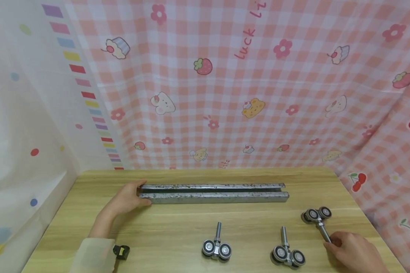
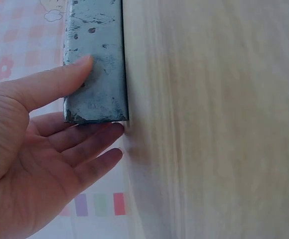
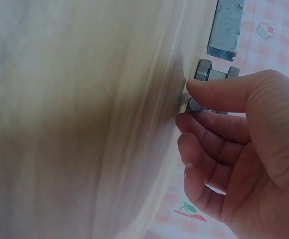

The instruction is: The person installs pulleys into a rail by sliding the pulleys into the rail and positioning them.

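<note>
A long, scuffed metal channel rail with a slot along its top lies across the back of the table. My left hand holds its left end, thumb on the front face and fingers around the end and far side; the left wrist view shows the thumb on the steel. At the right, my right hand pinches the threaded stem of a roller hanger between thumb and forefinger. The hanger's wheels point toward the rail's right end, apart from it. In the right wrist view the thumb partly hides this hanger.
Two more roller hangers, a middle one and a right one, lie near the front with stems pointing away. A wooden table carries everything. A checked cloth hangs behind it. A small black-and-yellow item sits by the left sleeve.
</note>
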A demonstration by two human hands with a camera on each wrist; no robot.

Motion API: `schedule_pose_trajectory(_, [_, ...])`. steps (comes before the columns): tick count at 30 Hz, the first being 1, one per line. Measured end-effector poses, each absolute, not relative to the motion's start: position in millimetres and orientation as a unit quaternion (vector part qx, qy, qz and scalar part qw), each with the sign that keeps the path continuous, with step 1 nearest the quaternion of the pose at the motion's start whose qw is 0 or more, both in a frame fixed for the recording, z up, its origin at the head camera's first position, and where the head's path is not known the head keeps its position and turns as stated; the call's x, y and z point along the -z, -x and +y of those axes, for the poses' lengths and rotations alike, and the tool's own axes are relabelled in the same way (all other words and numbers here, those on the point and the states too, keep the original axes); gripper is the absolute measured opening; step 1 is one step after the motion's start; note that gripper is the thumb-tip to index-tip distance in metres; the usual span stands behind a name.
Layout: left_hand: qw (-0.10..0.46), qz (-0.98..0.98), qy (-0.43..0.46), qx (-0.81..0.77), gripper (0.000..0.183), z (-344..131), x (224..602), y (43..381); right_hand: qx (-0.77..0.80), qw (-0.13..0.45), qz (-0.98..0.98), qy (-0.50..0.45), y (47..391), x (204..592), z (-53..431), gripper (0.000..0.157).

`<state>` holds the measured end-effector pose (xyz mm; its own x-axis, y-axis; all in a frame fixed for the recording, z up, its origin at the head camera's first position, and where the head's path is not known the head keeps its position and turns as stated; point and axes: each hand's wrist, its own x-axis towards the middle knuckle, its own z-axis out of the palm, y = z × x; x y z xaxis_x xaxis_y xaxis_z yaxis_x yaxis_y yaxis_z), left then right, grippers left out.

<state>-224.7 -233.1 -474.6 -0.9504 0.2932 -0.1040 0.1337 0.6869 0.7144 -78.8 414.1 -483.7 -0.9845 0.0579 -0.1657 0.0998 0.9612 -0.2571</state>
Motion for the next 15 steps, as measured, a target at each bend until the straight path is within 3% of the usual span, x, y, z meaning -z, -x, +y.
schedule_pose_trajectory(15, [0.111, 0.917, -0.11, -0.366, 0.08, -230.7, 473.1, 224.2, 0.136, 0.05, 0.989, -0.025, 79.6, 476.4, 416.9, 0.01])
